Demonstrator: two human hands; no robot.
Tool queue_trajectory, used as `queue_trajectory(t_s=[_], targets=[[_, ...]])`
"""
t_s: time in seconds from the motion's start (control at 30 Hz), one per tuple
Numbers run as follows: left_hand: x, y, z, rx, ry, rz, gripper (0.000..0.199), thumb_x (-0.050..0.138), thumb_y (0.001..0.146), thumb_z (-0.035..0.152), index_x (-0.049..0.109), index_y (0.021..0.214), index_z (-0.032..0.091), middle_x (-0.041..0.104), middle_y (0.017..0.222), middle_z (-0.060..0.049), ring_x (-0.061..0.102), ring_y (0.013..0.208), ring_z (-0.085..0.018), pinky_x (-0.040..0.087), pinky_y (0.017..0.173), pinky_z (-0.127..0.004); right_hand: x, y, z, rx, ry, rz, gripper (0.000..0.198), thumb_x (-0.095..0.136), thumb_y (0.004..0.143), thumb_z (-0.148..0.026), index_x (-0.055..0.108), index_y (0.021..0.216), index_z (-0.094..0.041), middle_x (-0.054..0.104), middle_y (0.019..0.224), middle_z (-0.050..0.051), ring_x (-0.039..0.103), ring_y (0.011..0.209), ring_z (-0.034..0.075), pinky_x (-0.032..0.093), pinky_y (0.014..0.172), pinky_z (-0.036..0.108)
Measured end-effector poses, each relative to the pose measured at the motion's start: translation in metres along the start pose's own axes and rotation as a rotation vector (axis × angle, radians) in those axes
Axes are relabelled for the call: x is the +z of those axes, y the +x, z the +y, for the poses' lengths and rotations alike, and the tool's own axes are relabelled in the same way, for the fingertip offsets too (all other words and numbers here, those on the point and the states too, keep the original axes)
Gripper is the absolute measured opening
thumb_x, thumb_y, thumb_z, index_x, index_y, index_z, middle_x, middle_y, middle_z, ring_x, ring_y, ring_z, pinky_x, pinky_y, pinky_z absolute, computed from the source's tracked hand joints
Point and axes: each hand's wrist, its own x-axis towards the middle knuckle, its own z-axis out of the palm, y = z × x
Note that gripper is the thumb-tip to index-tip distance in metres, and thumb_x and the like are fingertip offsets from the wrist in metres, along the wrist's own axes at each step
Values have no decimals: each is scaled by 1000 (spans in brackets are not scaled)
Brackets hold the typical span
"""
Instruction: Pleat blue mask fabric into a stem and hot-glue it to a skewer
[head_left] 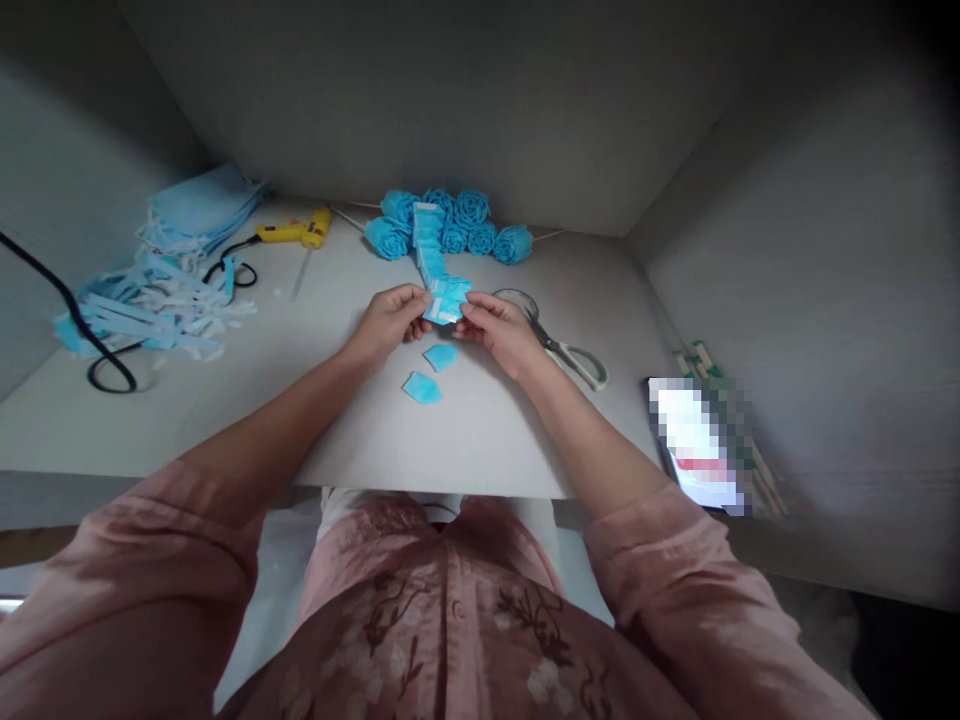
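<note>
Between my two hands is a long strip of overlapping blue petal pieces (430,243), its far end lying back against the blue flowers. My left hand (396,315) pinches the strip's near end from the left. From the right, my right hand (499,325) pinches the same end, fingertips on its edge. Two loose blue petal pieces (424,388) lie on the table just below my hands. Scissors (574,362) with pale handles rest beside my right hand, their far part next to a round, ring-like object.
Several blue fabric roses (471,208) on sticks lie along the back wall. A yellow glue gun (292,233) with a black cord is at back left, near stacked blue face masks (206,205) and cut scraps (154,310). A lit phone (694,440) and sticks lie at right.
</note>
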Motion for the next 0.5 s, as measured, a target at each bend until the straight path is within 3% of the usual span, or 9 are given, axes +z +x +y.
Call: queue_trajectory(t_s=[0.3, 0.4, 0.5], targets=[[-1, 3, -5, 34, 38, 54, 25, 69, 90, 41, 59, 84, 19, 61, 63, 2, 50, 50, -8, 37, 48, -19, -1, -1, 2, -13, 0, 2, 44, 96, 56, -40, 71, 87, -21, 66, 75, -3, 62, 70, 12, 62, 78, 33], [0, 1, -4, 148, 124, 193, 16, 64, 91, 36, 58, 94, 22, 57, 63, 4, 45, 50, -9, 35, 49, -20, -2, 1, 2, -37, 11, 51, 44, 95, 55, -40, 71, 88, -22, 65, 75, -4, 61, 70, 12, 61, 76, 32], [4, -5, 2, 270, 293, 259, 10, 62, 89, 30, 59, 86, 21, 55, 65, 4, 45, 56, -10, 36, 55, -21, -2, 2, 2, -68, -11, 88, 42, 93, 58, -42, 70, 88, -23, 65, 77, -3, 61, 72, 12, 61, 76, 30]])
